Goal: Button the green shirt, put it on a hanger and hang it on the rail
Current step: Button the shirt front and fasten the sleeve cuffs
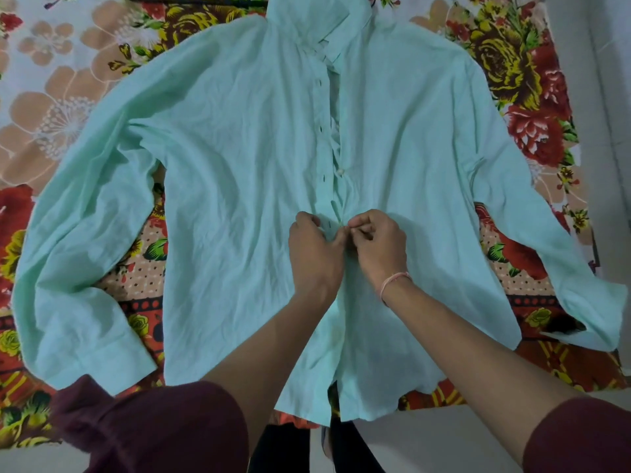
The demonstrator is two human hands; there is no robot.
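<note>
Fingers (343, 230) of both hands meet at the front placket of the green shirt (239, 165), pinched closed on the cloth. The left hand (314, 250) grips the buttonhole edge; the right hand (379, 247), with a pink thread band (392, 281) on its wrist, nips the opposite edge, probably around a button, though the button itself is hidden between the fingertips. The shirt lies spread flat, front up, on a floral bedsheet (68, 97), collar (327, 32) far beyond the fingers, sleeves flung out to either side of them.

Progress, as judged: buttoning is under way. Below the fingers, toward the hem, the two fronts lie together and appear closed, apart from a short split at the hem itself. Beyond the fingers the placket gapes, with empty buttonholes and one white button (341, 171) lying loose, so several fastenings remain. No hanger can be made out with certainty, and no rail is in view; hanging has not begun.

No brand, label or legible writing is visible.
</note>
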